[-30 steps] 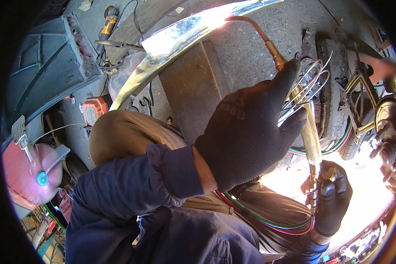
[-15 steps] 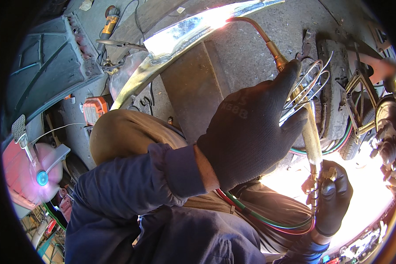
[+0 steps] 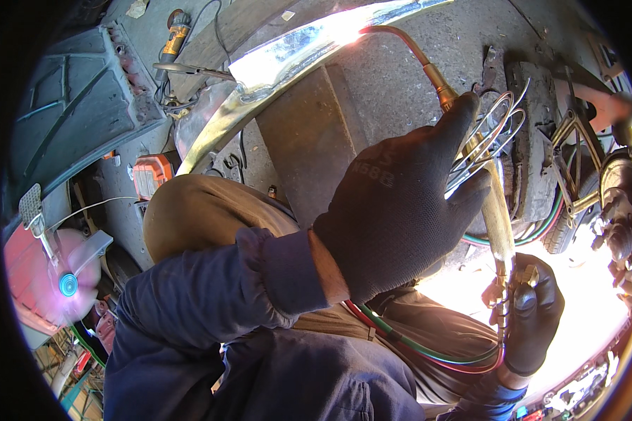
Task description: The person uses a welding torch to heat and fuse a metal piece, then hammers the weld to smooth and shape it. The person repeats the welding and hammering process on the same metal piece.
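Note:
My left hand [image 3: 393, 203], in a black glove, is closed around the upper part of a gas welding torch [image 3: 500, 214]. Loops of thin metal wire [image 3: 518, 125] stick out between its thumb and fingers. At the torch's lower end, my right hand [image 3: 537, 319], also gloved, has its fingers on the brass valve knobs. The bent copper nozzle [image 3: 405, 43] reaches up and left, its tip at a bright glare on a shiny curved sheet-metal panel [image 3: 260, 74]. Red and green hoses [image 3: 428, 354] loop from the torch's base across my lap.
Locking pliers [image 3: 189, 69] clamp the panel's left end. Beyond lies a yellow angle grinder [image 3: 175, 38]. A flat metal plate [image 3: 298, 133] rests below the panel, near my knee. Left are a spinning fan [image 3: 68, 284], a dark panel [image 3: 70, 105] and an orange box [image 3: 151, 175]. A scissor jack [image 3: 576, 147] stands right.
Almost nothing differs. The wire loops and my left hand have shifted very slightly; the torch and its nozzle tip stay at the panel.

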Demonstrator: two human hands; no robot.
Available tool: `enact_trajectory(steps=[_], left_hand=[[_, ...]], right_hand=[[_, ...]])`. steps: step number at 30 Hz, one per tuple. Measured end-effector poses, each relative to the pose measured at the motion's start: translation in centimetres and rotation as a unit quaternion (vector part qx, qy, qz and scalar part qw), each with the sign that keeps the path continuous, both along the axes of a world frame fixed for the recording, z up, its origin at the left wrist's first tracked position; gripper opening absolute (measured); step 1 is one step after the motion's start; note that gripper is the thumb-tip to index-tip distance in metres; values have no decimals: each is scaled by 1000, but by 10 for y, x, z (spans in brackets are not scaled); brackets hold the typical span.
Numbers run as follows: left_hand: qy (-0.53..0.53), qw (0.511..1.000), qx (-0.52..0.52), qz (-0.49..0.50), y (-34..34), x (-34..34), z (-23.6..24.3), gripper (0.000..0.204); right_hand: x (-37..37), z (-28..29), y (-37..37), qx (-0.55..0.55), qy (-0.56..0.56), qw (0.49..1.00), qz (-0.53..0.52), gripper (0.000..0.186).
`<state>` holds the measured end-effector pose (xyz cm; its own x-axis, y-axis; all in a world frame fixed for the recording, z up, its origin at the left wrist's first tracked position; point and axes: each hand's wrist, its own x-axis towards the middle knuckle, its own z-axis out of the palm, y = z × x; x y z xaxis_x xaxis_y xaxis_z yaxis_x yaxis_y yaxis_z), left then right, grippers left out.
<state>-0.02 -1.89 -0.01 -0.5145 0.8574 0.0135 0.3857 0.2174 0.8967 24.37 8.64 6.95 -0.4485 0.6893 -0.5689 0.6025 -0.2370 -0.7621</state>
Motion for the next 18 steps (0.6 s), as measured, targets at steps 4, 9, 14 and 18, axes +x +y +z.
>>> enact_trajectory(steps=[4, 9, 14, 18], left_hand=[[1, 1000, -2, 4, 0, 0, 1, 67], [-17, 1000, -13, 1, -1, -1, 4, 67], [-23, 1000, -11, -4, -2, -2, 4, 67], [-12, 1000, -9, 0, -2, -1, 3, 67]], right_hand=[[-1, 0, 0, 3, -3, 1000, 4, 77], [0, -2, -3, 11, -16, 1000, 4, 80], [1, -3, -2, 7, -8, 1000, 4, 81], [1, 1, 0, -1, -4, 1000, 6, 77]])
